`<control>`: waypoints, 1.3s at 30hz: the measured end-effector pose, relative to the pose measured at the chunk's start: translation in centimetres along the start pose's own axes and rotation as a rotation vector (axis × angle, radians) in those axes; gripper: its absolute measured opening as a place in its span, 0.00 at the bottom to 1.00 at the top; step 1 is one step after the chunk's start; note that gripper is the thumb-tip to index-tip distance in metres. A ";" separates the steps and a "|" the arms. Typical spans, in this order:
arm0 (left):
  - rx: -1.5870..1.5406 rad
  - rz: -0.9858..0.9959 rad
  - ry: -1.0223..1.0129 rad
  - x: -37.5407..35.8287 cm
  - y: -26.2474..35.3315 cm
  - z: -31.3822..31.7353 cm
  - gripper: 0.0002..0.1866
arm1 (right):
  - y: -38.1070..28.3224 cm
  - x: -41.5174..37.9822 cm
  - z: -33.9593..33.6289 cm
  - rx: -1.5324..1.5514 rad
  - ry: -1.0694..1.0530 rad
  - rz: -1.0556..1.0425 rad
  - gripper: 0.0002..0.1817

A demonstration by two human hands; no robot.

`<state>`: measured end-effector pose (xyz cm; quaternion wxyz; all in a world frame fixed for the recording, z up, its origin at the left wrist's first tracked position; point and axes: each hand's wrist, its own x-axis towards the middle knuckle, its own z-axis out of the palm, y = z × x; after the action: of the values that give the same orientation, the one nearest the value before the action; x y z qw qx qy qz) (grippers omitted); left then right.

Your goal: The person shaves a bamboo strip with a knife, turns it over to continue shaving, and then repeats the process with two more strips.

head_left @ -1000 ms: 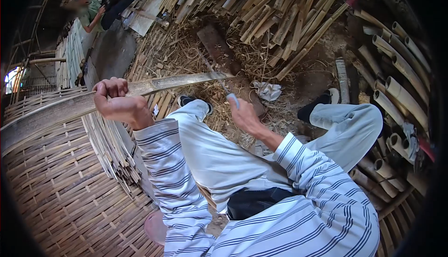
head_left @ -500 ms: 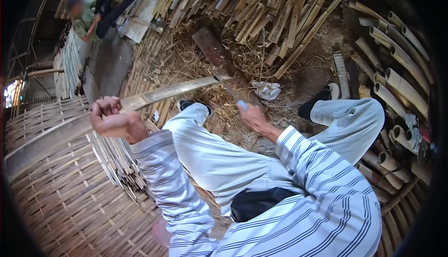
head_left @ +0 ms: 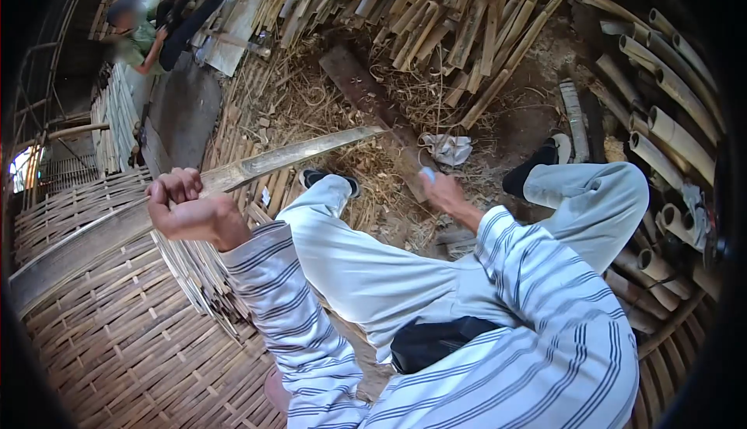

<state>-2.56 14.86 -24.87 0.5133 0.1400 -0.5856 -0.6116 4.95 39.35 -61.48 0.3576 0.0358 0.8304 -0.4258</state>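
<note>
A long split bamboo piece (head_left: 288,156) slants from the lower left up to the middle, its pointed end above a dark wooden board (head_left: 354,79). My left hand (head_left: 187,203) is closed round the bamboo, fingers curled over its edge. Down to the right of the tip, my right hand (head_left: 451,195) is closed on a tool with a light blue handle (head_left: 427,174). The tool's blade is hard to make out against the board. Crumpled white paper (head_left: 447,149) lies just above my right hand.
Split bamboo strips (head_left: 459,32) are piled at the top. Hollow bamboo poles (head_left: 677,141) stack at the right. Woven bamboo matting (head_left: 140,312) covers the lower left. Shavings (head_left: 373,188) litter the ground. Another person (head_left: 148,40) sits at the upper left.
My right hand and the blue-handled tool have moved right, away from the bamboo's tip. The blade no longer shows at the tip. My left hand still grips the bamboo.
</note>
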 end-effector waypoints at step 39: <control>0.139 0.226 0.241 -2.3 -0.9 3.5 0.18 | -15.6 -9.3 -4.3 0.448 0.151 -0.475 0.32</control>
<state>-4.68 18.54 -25.68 0.6342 0.1806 -0.5727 -0.4870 3.74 34.81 -43.40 0.1689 -0.0497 0.7255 -0.6653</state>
